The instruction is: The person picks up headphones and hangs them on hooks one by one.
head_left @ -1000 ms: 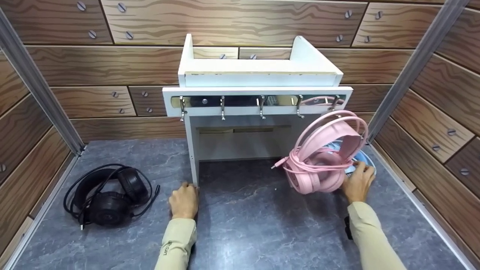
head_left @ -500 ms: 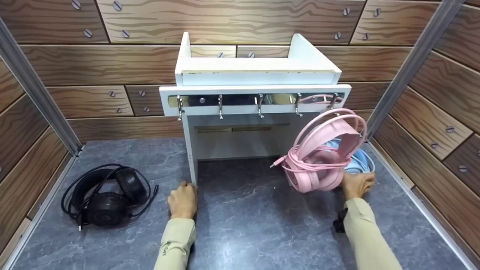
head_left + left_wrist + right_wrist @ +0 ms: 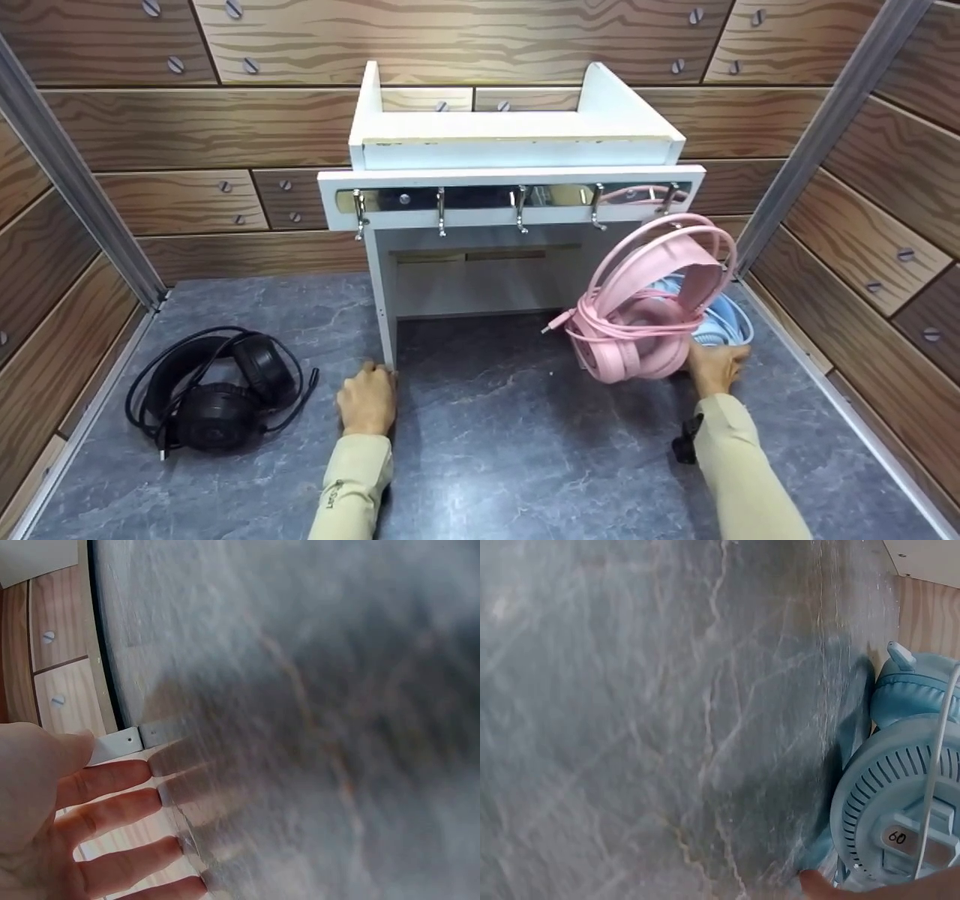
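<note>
Headphones of blue plastic [image 3: 889, 780] lie near the grey worktop's [image 3: 480, 450] right edge beside the right hand [image 3: 712, 367], its grip unclear; the left hand [image 3: 366, 397] pinches a white wooden stand [image 3: 517, 154], presumably steadying it.

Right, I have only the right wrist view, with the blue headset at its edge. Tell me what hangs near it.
Observer: A pink headset hangs at the right end of the hook rail.
Operator: Now tell me where the left hand is.
Observer: The left hand holds the bottom of the left side panel of the white stand.
Operator: Name whatever lies to the left of that.
Observer: A black headset lies on the tabletop there.
</note>
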### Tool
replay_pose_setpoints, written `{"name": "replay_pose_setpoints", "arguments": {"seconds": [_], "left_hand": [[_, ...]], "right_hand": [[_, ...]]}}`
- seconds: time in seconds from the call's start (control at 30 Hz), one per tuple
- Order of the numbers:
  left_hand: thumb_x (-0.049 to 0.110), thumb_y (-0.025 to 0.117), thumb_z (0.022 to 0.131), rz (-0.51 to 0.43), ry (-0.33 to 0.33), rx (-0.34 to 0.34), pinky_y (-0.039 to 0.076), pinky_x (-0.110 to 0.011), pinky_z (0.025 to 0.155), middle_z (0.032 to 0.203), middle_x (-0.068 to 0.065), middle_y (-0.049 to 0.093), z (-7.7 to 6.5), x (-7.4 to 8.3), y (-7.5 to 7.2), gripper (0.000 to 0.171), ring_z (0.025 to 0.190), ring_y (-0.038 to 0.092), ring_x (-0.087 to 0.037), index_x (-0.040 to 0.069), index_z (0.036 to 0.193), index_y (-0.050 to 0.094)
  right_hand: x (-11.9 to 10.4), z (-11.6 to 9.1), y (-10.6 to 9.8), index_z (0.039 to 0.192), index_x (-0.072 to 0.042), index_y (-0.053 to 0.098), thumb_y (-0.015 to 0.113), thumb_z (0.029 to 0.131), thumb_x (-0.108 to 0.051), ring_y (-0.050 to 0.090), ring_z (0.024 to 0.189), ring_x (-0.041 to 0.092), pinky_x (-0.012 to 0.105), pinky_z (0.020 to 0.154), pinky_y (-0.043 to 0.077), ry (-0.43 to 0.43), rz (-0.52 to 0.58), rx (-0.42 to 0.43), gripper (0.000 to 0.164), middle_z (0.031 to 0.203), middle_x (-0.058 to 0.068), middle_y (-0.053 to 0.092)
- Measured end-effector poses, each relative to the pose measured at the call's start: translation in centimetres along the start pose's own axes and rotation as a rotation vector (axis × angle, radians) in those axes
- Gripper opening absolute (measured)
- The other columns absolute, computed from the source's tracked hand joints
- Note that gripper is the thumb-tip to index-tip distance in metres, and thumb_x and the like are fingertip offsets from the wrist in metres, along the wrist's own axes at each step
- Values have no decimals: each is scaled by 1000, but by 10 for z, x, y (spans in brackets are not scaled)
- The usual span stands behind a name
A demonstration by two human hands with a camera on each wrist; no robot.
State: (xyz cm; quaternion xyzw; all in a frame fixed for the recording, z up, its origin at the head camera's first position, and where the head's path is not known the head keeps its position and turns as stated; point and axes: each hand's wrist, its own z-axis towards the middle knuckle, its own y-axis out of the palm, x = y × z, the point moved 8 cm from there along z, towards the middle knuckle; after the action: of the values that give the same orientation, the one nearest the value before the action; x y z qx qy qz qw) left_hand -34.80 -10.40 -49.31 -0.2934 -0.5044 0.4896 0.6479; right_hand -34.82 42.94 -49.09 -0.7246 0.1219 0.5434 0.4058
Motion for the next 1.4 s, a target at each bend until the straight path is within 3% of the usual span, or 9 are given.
{"name": "replay_pose_setpoints", "arguments": {"seconds": [0.27, 0.67, 0.9, 1.4], "left_hand": [[18, 71, 94, 5, 21, 35, 54, -60, 59, 86, -17, 64, -1, 2, -3, 23, 73, 66, -52, -4, 88, 71], [16, 72, 93, -9, 23, 56, 54, -60, 58, 84, -17, 63, -2, 1, -6, 20, 72, 66, -52, -4, 88, 72], [18, 70, 94, -11, 11, 19, 54, -60, 60, 87, -17, 64, -2, -1, -1, 23, 75, 66, -51, -4, 90, 72], [18, 69, 95, -12, 11, 14, 54, -60, 60, 86, -17, 63, 0, 0, 0, 21, 75, 67, -52, -3, 90, 73]], "right_hand": [[1, -1, 5, 144, 14, 3, 61, 89, -30, 32, 136, 59, 56, 115, 24, 20, 1, -47, 91, 141, 51, 32], [0, 3, 7, 145, 12, 1, 56, 90, -32, 29, 139, 58, 54, 117, 23, 96, -82, -77, 90, 145, 48, 29], [3, 4, 6, 148, 10, -2, 54, 89, -34, 25, 142, 57, 53, 118, 21, 163, -54, -71, 93, 150, 44, 27], [0, 4, 5, 148, 11, -6, 52, 91, -40, 25, 143, 56, 52, 119, 20, 163, -30, -97, 96, 150, 45, 26]]}}
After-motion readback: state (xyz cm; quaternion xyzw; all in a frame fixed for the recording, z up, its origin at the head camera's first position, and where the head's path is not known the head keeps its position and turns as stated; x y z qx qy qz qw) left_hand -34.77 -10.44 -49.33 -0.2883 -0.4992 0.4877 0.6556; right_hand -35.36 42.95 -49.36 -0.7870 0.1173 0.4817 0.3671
